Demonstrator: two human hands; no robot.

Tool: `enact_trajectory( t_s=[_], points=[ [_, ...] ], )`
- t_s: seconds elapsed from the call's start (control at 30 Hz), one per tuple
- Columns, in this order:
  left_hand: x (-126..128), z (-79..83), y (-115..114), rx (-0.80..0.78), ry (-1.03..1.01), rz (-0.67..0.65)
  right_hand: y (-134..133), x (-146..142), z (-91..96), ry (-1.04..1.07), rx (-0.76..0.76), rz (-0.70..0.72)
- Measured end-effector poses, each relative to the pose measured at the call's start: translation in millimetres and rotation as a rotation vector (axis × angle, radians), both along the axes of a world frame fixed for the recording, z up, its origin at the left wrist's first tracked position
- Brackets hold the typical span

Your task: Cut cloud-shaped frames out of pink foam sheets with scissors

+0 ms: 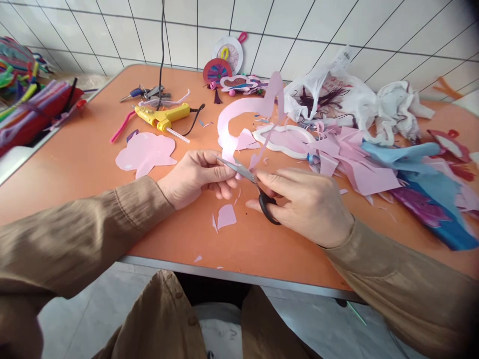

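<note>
Scissors (244,170) between the hands (189,179) (310,204)

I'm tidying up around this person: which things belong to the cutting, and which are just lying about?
In use:
scissors, in the right hand
pink strip, in the left hand

Apparently just lying about:
yellow glue gun
keys
white plastic bag

1. Scissors (243,170) reach from my right hand (312,204) to my left hand (202,175), above the table (284,252).
2. A paper strip (239,106) extends beyond my left hand.
3. Left lies a paper cutout (149,150), before the glue gun (160,117); keys (160,93) lie behind.
4. Right lie paper offcuts (361,162), a plastic bag (346,97) behind them.
</note>
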State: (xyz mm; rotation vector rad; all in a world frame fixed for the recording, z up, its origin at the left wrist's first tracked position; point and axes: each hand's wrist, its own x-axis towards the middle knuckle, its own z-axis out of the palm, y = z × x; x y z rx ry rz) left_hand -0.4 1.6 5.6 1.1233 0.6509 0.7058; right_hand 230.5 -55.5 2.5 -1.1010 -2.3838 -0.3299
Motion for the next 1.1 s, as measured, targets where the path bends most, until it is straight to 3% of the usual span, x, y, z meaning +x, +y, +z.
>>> enact_trajectory(
  t_s=[0.3,1.1],
  points=[
    [-1.8,3.7,-0.4,0.141,0.008,-0.007,0.2,0.0,-0.5,0.013,0.021,0.018],
    [-1.0,1.3,-2.5,0.115,0.038,-0.017,0.9,-0.2,-2.3,0.029,-0.021,-0.007]
  ],
)
